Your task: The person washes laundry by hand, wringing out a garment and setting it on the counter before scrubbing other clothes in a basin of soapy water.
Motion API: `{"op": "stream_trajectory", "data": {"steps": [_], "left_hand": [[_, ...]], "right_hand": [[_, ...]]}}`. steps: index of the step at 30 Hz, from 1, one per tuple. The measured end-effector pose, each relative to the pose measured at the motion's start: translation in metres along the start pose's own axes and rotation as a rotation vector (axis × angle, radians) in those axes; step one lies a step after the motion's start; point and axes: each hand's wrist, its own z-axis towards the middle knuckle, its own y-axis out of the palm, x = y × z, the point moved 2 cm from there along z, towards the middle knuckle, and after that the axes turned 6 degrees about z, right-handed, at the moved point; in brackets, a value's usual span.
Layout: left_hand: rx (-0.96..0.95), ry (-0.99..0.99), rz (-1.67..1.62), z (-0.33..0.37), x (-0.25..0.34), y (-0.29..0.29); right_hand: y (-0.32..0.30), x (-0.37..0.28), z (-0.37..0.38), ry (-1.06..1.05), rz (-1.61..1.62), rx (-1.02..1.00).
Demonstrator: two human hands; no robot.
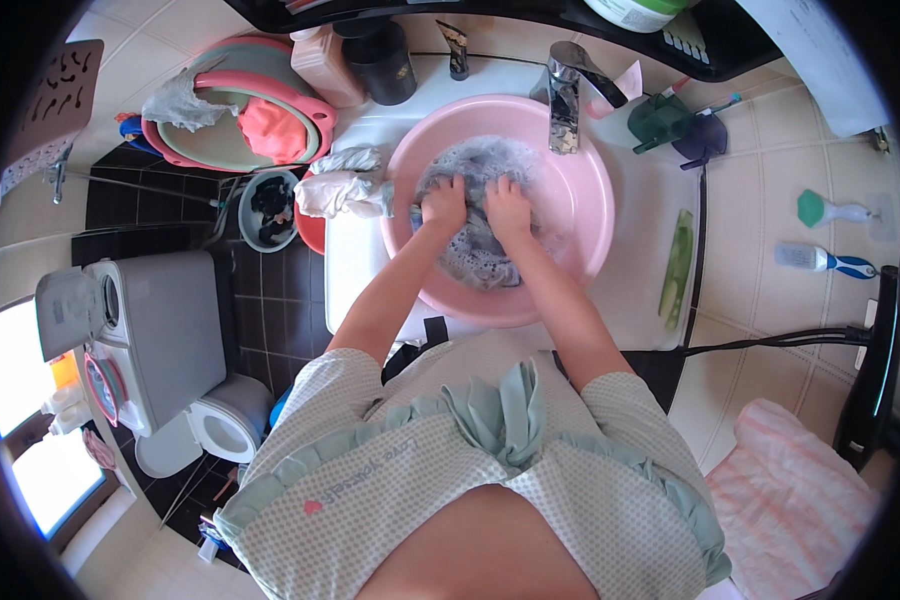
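Note:
A round pink basin (594, 215) holds sudsy water and a soaked grey garment (480, 235). Both of my hands are down in it, side by side. My left hand (444, 204) has its fingers curled into the cloth. Just to its right, my right hand (508, 210) grips the same garment, its fingertips partly sunk in the fabric and foam. White wrung-out cloth (338, 185) lies over the counter's left edge, close to the basin. The chrome faucet (564, 105) reaches over the basin's far right rim.
A green aloe leaf (677, 268) lies on the white counter (635, 260) right of the basin. Bottles (375, 65) stand behind it. Left are a pink-rimmed tub (315, 130) with cloths, a small bucket (267, 240) of dark clothes and a washing machine (175, 315). A pink-striped towel (785, 500) hangs near right.

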Motion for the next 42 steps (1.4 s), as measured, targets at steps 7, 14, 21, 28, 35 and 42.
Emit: {"op": "stream_trajectory", "data": {"steps": [7, 14, 21, 28, 35, 42], "left_hand": [[0.072, 0.015, -0.333, 0.001, -0.02, -0.011], [-0.331, -0.397, -1.98, -0.011, -0.013, -0.042], [0.189, -0.211, -1.199, -0.021, 0.021, -0.051], [0.119, -0.171, -1.242, -0.024, 0.02, -0.058], [0.006, -0.288, -1.456, -0.03, 0.016, -0.035], [-0.195, -0.241, -1.634, -0.017, -0.018, -0.048]], "right_hand": [[-0.009, 0.024, 0.021, 0.382, 0.633, -0.179], [-0.055, -0.02, 0.02, 0.466, 1.23, 0.019], [-0.084, -0.039, 0.022, 0.446, 1.091, 0.187], [-0.073, -0.03, 0.026, 0.388, 0.959, -0.005], [-0.066, -0.031, 0.019, 0.468, 0.798, -0.141], [-0.048, 0.028, 0.035, 0.639, 1.2, -0.315]]}}
